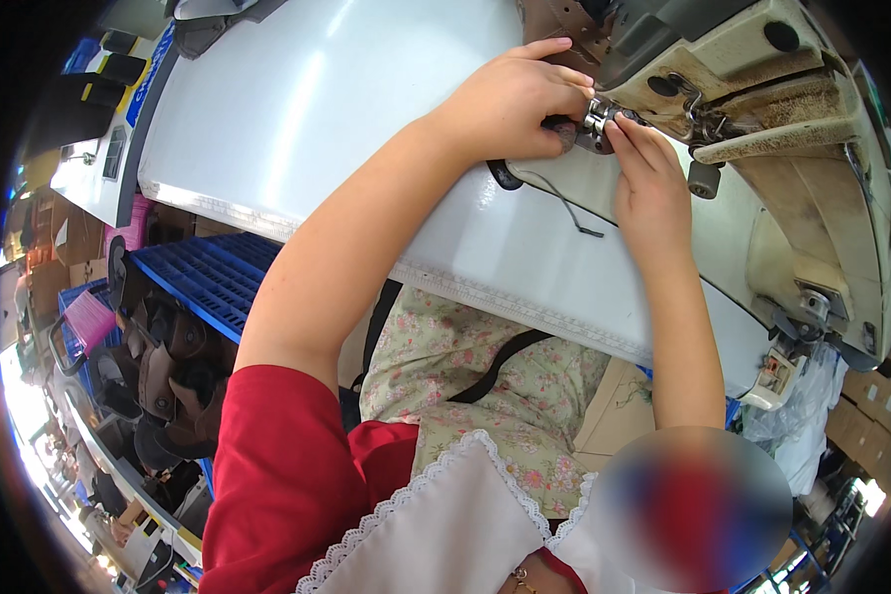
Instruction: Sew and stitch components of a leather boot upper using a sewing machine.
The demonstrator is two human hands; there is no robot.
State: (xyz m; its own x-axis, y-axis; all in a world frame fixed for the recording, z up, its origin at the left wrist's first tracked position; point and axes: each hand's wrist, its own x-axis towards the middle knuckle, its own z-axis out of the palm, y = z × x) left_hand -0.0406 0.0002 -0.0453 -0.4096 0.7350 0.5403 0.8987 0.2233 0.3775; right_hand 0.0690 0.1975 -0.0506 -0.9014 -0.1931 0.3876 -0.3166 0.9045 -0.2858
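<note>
At the sewing machine's metal presser foot (596, 121), both my hands come close together over the white table. My left hand (510, 104) is curled in from the left side, its thumb and index finger closed around a small brownish-grey piece (562, 131) that is mostly hidden. My right hand (651, 183) reaches up from the right with its fingers stretched out. Its fingertips touch or nearly touch the metal parts; its thumb is hidden. A brown perforated piece (564, 30) shows beyond my left hand. Below that hand are a dark curved end (505, 175) and a loose dark cord (569, 206).
The pale sewing machine (792, 188) overhangs the right side. A white table (297, 109) with a ruler strip along its front edge (510, 315) spans the middle. Left of my lap stand a blue slatted rack (203, 282) and dark shoe parts (173, 371). A clear plastic bag (797, 426) hangs lower right.
</note>
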